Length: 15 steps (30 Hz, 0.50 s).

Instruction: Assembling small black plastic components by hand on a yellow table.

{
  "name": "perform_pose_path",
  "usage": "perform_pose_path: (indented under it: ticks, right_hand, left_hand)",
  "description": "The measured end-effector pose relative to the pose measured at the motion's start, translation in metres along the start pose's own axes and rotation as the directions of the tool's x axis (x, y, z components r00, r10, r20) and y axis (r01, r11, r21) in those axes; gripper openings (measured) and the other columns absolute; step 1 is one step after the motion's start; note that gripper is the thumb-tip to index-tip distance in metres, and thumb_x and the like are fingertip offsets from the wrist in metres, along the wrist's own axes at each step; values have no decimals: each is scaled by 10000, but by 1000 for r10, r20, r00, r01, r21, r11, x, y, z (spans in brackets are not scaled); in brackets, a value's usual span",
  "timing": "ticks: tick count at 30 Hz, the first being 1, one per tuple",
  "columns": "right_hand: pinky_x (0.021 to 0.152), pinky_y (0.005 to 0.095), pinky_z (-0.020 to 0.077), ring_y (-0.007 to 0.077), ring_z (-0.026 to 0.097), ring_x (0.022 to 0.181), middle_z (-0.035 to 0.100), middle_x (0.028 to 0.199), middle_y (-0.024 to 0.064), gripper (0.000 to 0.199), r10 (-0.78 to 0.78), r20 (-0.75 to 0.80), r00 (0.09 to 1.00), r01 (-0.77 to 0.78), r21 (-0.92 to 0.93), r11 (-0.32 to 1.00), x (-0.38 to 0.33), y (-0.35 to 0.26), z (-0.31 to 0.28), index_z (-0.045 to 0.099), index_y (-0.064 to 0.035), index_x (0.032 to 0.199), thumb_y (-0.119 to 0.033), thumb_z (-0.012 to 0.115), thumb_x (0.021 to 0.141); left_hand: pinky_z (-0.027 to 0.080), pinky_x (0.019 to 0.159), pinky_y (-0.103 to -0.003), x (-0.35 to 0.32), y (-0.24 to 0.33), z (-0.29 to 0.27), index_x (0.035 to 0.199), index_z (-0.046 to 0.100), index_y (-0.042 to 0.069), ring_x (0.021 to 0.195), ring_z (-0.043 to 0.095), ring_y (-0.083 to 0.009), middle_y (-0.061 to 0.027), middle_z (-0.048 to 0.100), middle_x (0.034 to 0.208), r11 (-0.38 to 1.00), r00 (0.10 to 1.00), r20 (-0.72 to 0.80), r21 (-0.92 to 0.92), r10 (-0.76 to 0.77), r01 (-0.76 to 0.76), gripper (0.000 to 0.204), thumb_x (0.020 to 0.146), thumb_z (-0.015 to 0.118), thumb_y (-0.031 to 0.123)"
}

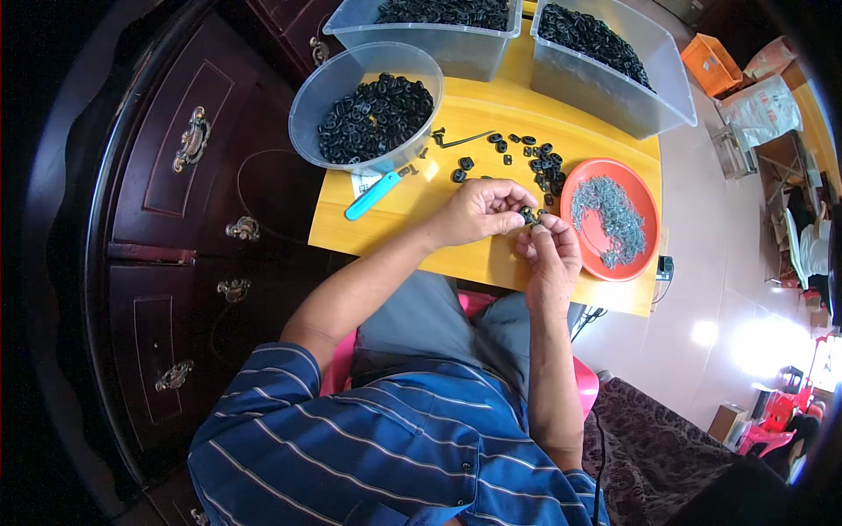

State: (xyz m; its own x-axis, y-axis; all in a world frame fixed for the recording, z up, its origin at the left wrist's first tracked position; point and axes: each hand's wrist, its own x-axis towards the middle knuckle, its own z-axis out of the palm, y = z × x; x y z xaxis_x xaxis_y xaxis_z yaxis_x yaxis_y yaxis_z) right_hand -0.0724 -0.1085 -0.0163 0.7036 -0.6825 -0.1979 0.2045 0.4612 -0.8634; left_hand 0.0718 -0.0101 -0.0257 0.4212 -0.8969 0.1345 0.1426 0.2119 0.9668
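Note:
Over the near part of the yellow table, my left hand (493, 209) and my right hand (552, 250) meet with their fingertips almost touching. My left thumb and fingers pinch a small black plastic piece (527, 215). Closed too, my right hand pinches a small dark piece (541, 213) right beside it; its exact form is hidden by the fingers. Just beyond lie loose black pieces (545, 163), oval or blocky, some with holes. Close to my right hand stands an orange-red plastic plate (651, 210) holding a heap of small silvery metal parts (608, 219), too fine to make out singly.
A round clear tub (303, 123) of black pieces stands far left, by a turquoise-handled tool (372, 196). Two clear bins, one left (438, 42) and one right (605, 88), line the back, filled with black pieces. A dark wooden cabinet (175, 219) flanks the table's left.

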Motion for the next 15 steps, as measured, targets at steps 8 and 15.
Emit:
perform_pose_path:
  ticks: [8, 15]
  right_hand:
    - [687, 239, 526, 102, 629, 764, 650, 933, 31, 133, -28, 71, 997, 31, -43, 999, 4, 7, -6, 605, -30, 1100, -46, 604, 968]
    - [683, 234, 518, 99, 628, 749, 669, 893, 34, 147, 5, 64, 998, 1, -98, 995, 3, 6, -4, 626, -7, 1102, -56, 626, 964]
  left_hand:
    - [558, 771, -250, 1, 4, 2, 1153, 637, -24, 840, 676, -104, -56, 689, 996, 999, 998, 64, 45, 25, -28, 244, 911, 617, -48]
    - [514, 818, -254, 0, 13, -1, 1170, 674, -7, 920, 634, -126, -47, 656, 971, 973, 994, 101, 221, 39, -60, 279, 896, 628, -38]
